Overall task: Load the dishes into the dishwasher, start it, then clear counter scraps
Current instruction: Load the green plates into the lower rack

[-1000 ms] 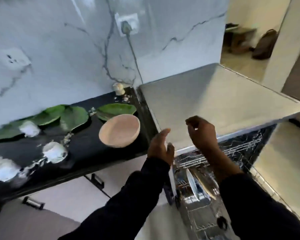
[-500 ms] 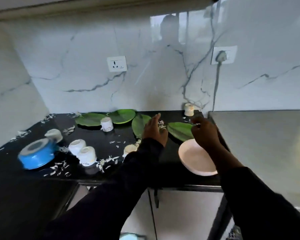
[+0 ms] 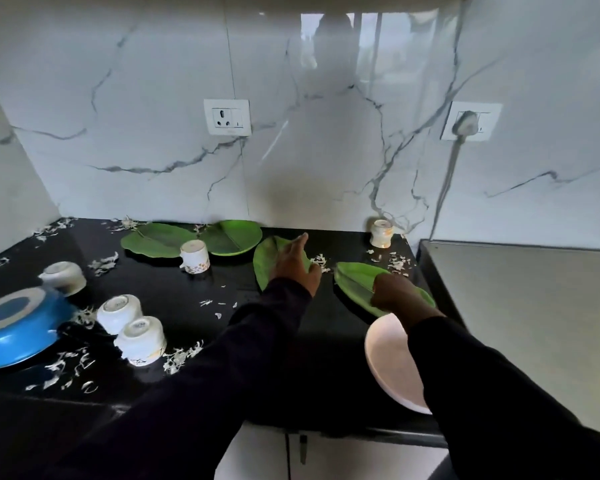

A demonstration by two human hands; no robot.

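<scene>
Two green leaf-shaped plates lie on the black counter in front of me. My left hand rests on the left leaf plate with its fingers stretched over it. My right hand has its fingers curled on the near edge of the right leaf plate. A pale pink bowl sits under my right forearm at the counter's front edge. Two more leaf plates lie by the wall. The dishwasher's grey top is at the right; its racks are out of view.
Several white cups stand upside down: one by the back plates, one near the wall, three at the left. An upturned blue bowl sits at far left. White scraps litter the counter.
The view swung from the open dishwasher to the counter. Both hands moved from the dishwasher's edge onto the two nearest leaf plates, the right hand lowering onto its plate.
</scene>
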